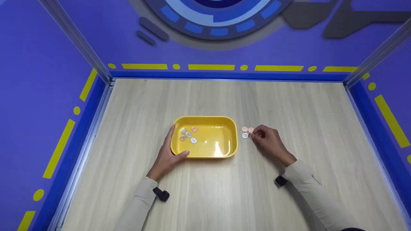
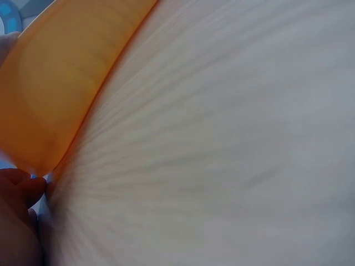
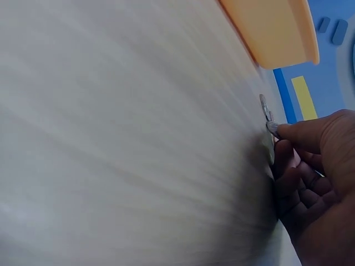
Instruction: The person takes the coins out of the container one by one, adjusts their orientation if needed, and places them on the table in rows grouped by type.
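Note:
A shallow yellow plastic tray (image 1: 205, 154) sits on the table, holding several coins (image 1: 188, 135), some silver and some copper, toward its left side. My left hand (image 1: 168, 154) holds the tray's near left corner, fingers along the left wall and thumb at the front rim. Right of the tray lies a small cluster: two copper coins (image 1: 245, 129) and a silver coin (image 1: 245, 135). At this cluster my right hand (image 1: 271, 142) pinches a silver-looking coin (image 3: 272, 128) between thumb and index finger, close to the tabletop. The fingers partly cover that coin.
The light wood-grain table (image 1: 205, 199) is bordered by a blue back wall (image 1: 205, 56) and side walls with yellow marks. Black wrist straps (image 1: 161, 194) sit at both sleeves.

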{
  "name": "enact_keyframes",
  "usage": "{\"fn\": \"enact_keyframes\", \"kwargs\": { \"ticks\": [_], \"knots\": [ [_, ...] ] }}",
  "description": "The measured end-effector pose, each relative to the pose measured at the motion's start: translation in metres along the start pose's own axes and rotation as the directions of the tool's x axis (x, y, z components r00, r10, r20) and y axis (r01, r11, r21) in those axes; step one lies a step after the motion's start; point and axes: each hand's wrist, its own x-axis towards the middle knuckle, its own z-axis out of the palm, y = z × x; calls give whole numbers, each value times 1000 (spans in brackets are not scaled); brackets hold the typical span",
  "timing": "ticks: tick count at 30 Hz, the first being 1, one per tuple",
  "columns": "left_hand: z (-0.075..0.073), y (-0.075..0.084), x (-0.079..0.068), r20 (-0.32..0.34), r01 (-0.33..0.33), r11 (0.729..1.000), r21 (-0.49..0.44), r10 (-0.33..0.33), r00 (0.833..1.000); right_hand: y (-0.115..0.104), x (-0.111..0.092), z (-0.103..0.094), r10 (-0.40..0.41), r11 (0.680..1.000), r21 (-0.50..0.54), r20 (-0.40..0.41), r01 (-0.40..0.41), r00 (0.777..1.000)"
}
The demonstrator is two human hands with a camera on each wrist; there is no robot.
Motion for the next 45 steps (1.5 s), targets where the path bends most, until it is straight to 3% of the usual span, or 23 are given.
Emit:
{"fn": "enact_keyframes", "kwargs": {
  "ticks": [7, 11, 14, 21, 32, 45],
  "knots": [
    [-3, 33, -7, 21, 15, 1000, -10, -15, 1000, -2, -3, 6, -23, 999, -43, -33, 21, 999],
    [-4, 42, -10, 12, 8, 1000, -27, -8, 1000, -1, -4, 7, -43, 997, -70, -48, 39, 998],
    [-3, 40, -10, 6, 10, 999, -48, -10, 1000, -3, -5, 7, -46, 996, -77, -53, 42, 998],
    [0, -2, 0, 2, -13, 1000, -12, 13, 1000, -3, -5, 7, -43, 995, -89, -63, 38, 997],
    [0, 3, -1, 19, -8, 1000, -5, 8, 1000, -3, -9, 6, -54, 995, -90, -59, 49, 997],
    [-1, -2, -1, 7, -11, 1000, -2, 11, 1000, -2, -6, 6, -59, 996, -70, -46, 56, 997]
  ]
}}
